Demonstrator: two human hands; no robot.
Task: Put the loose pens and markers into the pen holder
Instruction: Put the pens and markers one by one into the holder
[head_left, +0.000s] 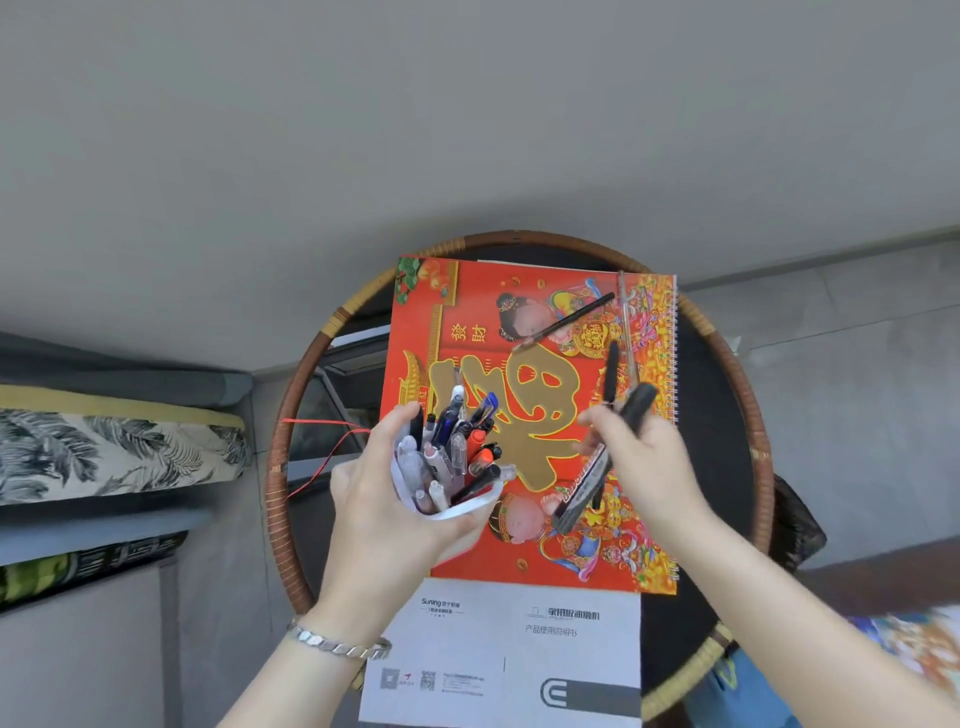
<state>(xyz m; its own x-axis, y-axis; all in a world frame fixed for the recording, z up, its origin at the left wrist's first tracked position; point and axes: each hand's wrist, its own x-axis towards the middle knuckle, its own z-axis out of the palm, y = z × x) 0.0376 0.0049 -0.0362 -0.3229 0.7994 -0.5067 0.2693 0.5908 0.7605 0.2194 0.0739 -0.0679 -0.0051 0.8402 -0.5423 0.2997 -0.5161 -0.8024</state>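
Far left: a leaf-print cushion (114, 452) lies on stacked bedding beside the table
Red cord (322, 447): a thin loop runs from the table's left edge towards the left hand
Table (280, 488): round, with a woven brown rim and a dark top
Left hand (379, 509): raised above the table, fingers and thumb wrapped round the pen holder from below and from its left side; a silver bracelet (337, 644) sits on the wrist
Pen holder (470, 506): white, off the table in the left hand, tilted towards the camera, crowded with pens (457, 436) in black, blue, red and clear
Leaflet (498, 649): white printed sheet at the near edge of the table, its far edge tucked under the calendar
Calendar (415, 322): red and gold, spiral-bound along its right side, flat on the table
Loose black pen (566, 320): lies slantwise on the calendar's far right part
Clear pen (626, 322): lies just beside it, nearly parallel to the spiral
Right hand (649, 467): above the calendar's right half, just right of the holder, fingers curled round a small bundle
Bundle: a thick black marker (636, 410), a slim black pen (611, 371) and a dark ridged pen (582, 486) pointing down and left
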